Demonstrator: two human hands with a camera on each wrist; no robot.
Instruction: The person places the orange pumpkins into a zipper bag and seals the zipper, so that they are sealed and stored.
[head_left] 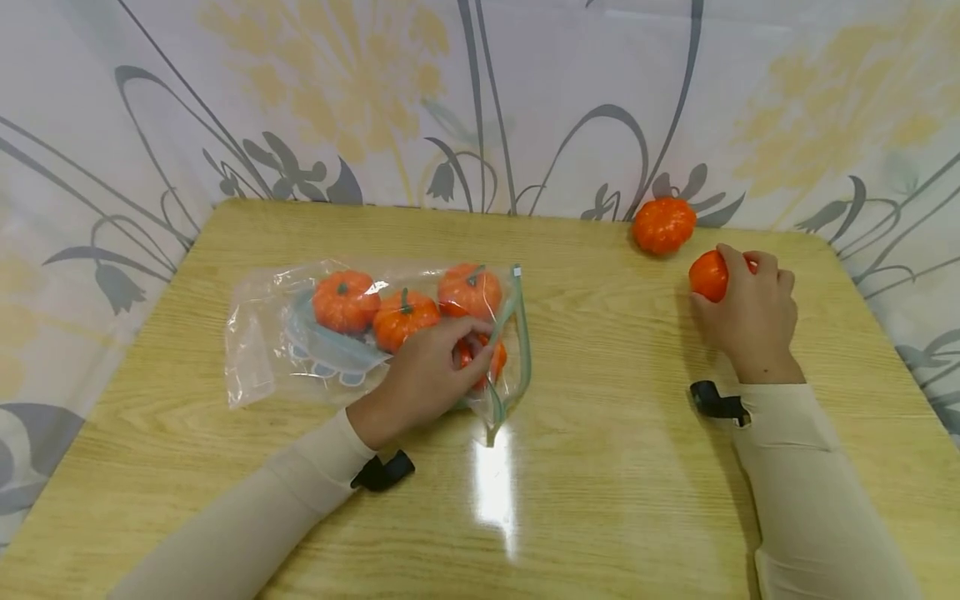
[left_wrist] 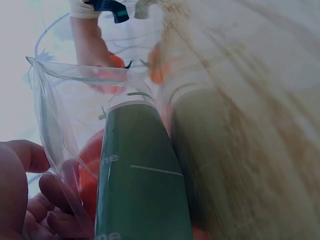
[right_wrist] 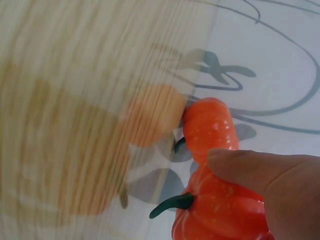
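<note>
A clear zip bag point(head_left: 255, 358) with a green seal lies at the left of the table, with several small orange pumpkins point(head_left: 347, 302) inside. My left hand point(head_left: 423, 375) pinches the bag's open edge near its mouth; in the left wrist view thumb and fingers point(left_wrist: 32, 155) hold the clear film. At the right, my right hand point(head_left: 753, 321) grips another pumpkin point(head_left: 708, 275) from above. Its green stem point(right_wrist: 175, 204) shows in the right wrist view, with the thumb point(right_wrist: 250, 167) across the orange side. Just behind stands one more pumpkin point(head_left: 664, 225).
The wooden table point(head_left: 600, 467) reaches back to a flower-patterned curtain point(head_left: 540, 100). Black wrist straps point(head_left: 382, 471) sit at both sleeves. A bright reflection lies on the tabletop in front of the bag.
</note>
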